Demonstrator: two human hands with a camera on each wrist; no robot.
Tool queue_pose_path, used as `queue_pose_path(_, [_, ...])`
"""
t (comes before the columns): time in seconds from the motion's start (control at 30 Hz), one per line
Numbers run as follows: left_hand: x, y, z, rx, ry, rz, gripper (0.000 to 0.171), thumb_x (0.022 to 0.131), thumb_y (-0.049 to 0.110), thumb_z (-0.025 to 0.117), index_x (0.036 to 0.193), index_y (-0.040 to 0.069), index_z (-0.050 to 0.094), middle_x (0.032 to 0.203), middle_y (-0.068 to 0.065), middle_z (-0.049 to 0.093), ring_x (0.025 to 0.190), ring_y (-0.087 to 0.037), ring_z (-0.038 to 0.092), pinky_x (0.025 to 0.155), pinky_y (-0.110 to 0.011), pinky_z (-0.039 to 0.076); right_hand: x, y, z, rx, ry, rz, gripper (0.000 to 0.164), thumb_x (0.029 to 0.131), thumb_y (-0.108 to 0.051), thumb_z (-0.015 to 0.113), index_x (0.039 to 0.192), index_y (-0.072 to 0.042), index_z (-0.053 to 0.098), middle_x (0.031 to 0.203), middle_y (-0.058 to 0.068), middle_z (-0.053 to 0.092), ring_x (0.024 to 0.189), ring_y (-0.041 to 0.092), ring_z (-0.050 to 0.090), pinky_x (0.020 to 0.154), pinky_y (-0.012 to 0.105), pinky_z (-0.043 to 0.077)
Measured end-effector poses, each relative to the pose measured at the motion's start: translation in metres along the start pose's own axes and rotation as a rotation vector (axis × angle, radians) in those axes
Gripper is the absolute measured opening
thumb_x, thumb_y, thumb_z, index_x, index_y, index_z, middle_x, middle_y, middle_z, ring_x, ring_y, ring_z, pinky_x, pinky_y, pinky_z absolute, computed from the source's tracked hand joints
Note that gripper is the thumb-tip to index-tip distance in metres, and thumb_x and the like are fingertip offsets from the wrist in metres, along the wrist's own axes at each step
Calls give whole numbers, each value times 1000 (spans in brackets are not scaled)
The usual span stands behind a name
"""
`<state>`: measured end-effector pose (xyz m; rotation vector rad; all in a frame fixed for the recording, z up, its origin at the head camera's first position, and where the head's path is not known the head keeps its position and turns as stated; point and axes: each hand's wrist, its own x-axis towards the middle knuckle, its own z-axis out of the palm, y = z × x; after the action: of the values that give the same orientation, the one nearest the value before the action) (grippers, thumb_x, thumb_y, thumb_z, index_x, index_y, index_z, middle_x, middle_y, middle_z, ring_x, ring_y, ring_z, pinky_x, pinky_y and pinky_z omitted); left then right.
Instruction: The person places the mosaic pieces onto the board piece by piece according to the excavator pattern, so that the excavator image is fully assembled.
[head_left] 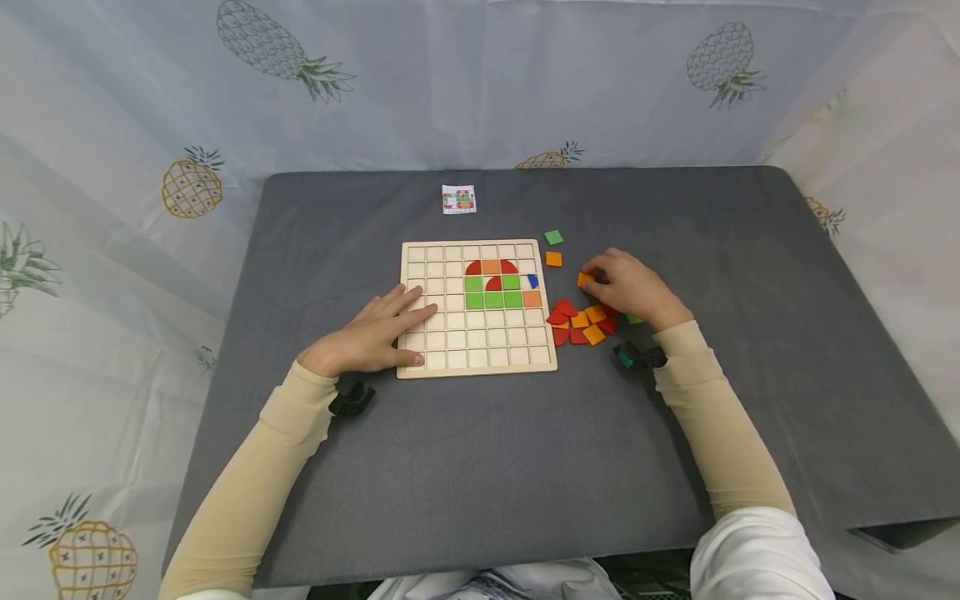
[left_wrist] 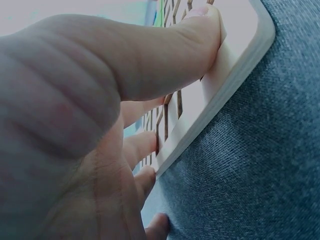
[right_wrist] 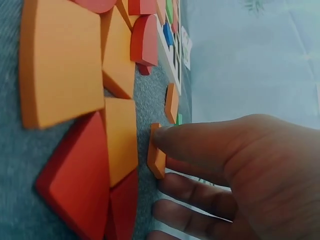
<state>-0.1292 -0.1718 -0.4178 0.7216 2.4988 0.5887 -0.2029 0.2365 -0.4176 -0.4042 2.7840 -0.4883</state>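
On board (head_left: 457, 359), left hand (head_left: 367, 335), fingers apart; right hand (head_left: 630, 287) pinches orange tile (right_wrist: 156, 159), unseen from left wrist view.

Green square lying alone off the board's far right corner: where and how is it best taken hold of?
Probably pinch two opposite edges of the green square, the right hand coming from above and the right. It lies flat, so its edges offer the likeliest grip; the board sits close to its left, an orange square on its near side, and bare cloth to its right.
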Motion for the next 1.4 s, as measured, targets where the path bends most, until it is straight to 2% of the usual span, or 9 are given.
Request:
queue_pose_path(0.27, [0,0,0,0,0,7,79,94,32,72,160,14,32,171,-18,10,159,-40,0,124,-66,6,3,-7,-2,-34,-32,33,41,97,-26,67,131,-2,65,119,19,59,100,31,55,89,50,51])
queue_pose_path(0.43, [-1,0,0,-6,2,8,79,94,32,72,160,14,32,171,-18,9,159,-40,-1,124,-67,6,7,-12,-3,-17,-34,13,42,97,-30,67,130,-5,66,119,17,62,101,30,57,90,50,53])
queue_pose_path(0.63, [-1,-1,0,-8,4,3,79,94,31,72,160,14,32,171,-18,10,159,-40,-1,124,-67,5,6,-32,-6,81,-23,-76,42,96,-29,70,131,-5,65,114,13,62,95,27,55,81,42,51])
queue_pose_path(0.77, [-1,-1,0,-9,5,6,79,94,32,72,160,14,32,171,-18,10,159,-40,-1,124,-67,5,3,-51,-7,96,-15,-149,40,95,-27,72,129,-6,67,111,10,62,90,24,55,74,36,49])
queue_pose_path(0.87, [-1,-2,0,-10,5,11,79,94,32,72,160,14,32,171,-18,9,159,-41,-2,124,-67,5,1,-63,-5,81,-30,-198,38,94,-27,73,126,-8,68,112,10,62,89,25,56,73,37,50])
queue_pose_path(0.9, [0,-2,0,-9,6,13,79,94,31,72,160,14,32,171,-19,9,159,-41,-2,124,-67,5,1,-67,-4,72,-37,-216,37,94,-27,73,126,-8,68,115,11,63,96,28,58,77,39,53])
queue_pose_path(1.0, [0,-2,0,-6,5,15,79,94,31,72,160,13,32,171,-19,9,159,-41,-1,124,-67,5,0,-75,0,56,-64,-262,36,94,-26,73,125,-8,69,116,11,63,99,30,58,78,42,52])
queue_pose_path(1.23, [0,-1,-1,-7,6,11,79,94,30,72,160,13,33,171,-19,10,159,-42,-1,124,-67,6,-2,-86,14,14,-76,-325,33,90,-26,78,119,-10,73,102,5,63,90,21,53,73,33,46])
queue_pose_path(1.4, [0,-2,0,-10,4,7,79,94,31,72,160,13,32,171,-19,10,159,-41,-1,124,-67,6,-4,-90,20,-40,-77,-353,31,91,-25,77,119,-11,74,108,5,65,93,19,53,77,33,50])
